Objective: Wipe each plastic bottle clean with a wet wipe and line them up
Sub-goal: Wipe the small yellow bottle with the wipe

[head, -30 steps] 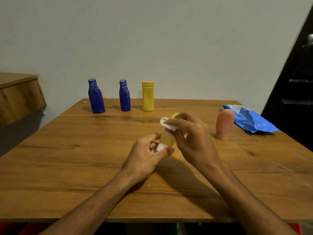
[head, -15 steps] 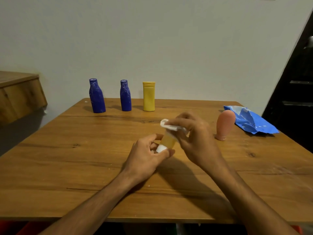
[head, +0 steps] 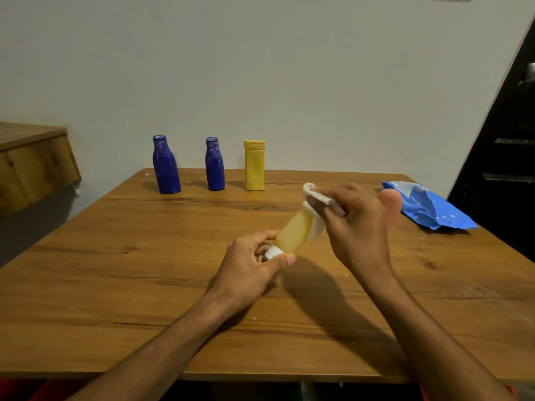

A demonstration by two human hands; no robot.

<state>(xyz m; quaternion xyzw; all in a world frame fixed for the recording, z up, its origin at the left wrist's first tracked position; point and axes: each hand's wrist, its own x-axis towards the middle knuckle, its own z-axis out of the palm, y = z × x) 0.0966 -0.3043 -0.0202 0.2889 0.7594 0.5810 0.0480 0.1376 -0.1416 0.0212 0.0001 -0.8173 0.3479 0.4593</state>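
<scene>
Our left hand [head: 249, 270] pinches the pale bottle [head: 293, 234] by its white cap, tilted above the middle of the surface [head: 144, 270]. Our right hand [head: 356, 227] has its fingers [head: 347, 195] clamped on a wipe [head: 315, 224] round the bottle's far end. A blue bottle [head: 165, 166], a second blue bottle [head: 214, 164] and a yellow bottle [head: 254, 166] line the far edge. A pink bottle [head: 392, 204] and a blue pack [head: 428, 206] sit right.

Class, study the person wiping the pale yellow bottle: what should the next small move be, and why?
Probably slide the wet wipe down the pale yellow bottle toward its white cap. The right hand pinches the wipe round the bottle's far end only, the left hand grips the cap end, and the bottle's middle lies bare.
</scene>
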